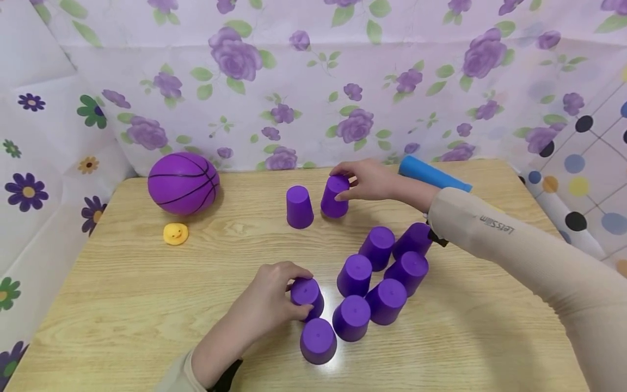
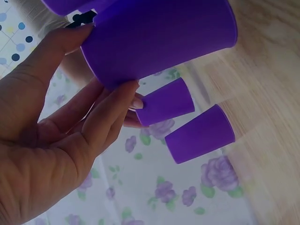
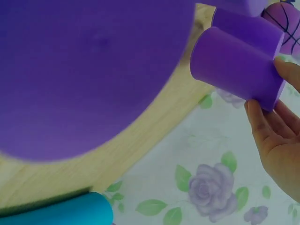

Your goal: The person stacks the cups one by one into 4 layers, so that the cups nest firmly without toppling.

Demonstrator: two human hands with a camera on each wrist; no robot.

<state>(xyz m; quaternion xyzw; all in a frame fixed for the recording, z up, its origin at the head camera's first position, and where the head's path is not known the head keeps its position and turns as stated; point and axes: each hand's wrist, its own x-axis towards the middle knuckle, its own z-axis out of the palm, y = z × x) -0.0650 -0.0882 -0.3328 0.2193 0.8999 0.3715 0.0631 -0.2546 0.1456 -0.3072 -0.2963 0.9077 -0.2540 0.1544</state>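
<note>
My left hand (image 1: 274, 296) pinches an upside-down purple cup (image 1: 306, 296) near its top, thumb on one side and fingers on the other. Farther back, my right hand (image 1: 370, 179) holds another upturned purple cup (image 1: 334, 197) by its upper part. Just left of that one stands a single purple cup (image 1: 299, 208), untouched. Several more purple cups (image 1: 355, 276) stand upside down in two slanting rows under and beside my right forearm. One cup (image 1: 318, 342) sits at the near end, close to the cup in my left hand.
A purple basketball (image 1: 183, 184) rests at the table's back left, with a yellow rubber duck (image 1: 175, 234) in front of it. Behind my right forearm lies a blue cylinder (image 1: 433, 173). Floral cloth (image 1: 299, 98) hangs along the back edge of the wooden table (image 1: 147, 305).
</note>
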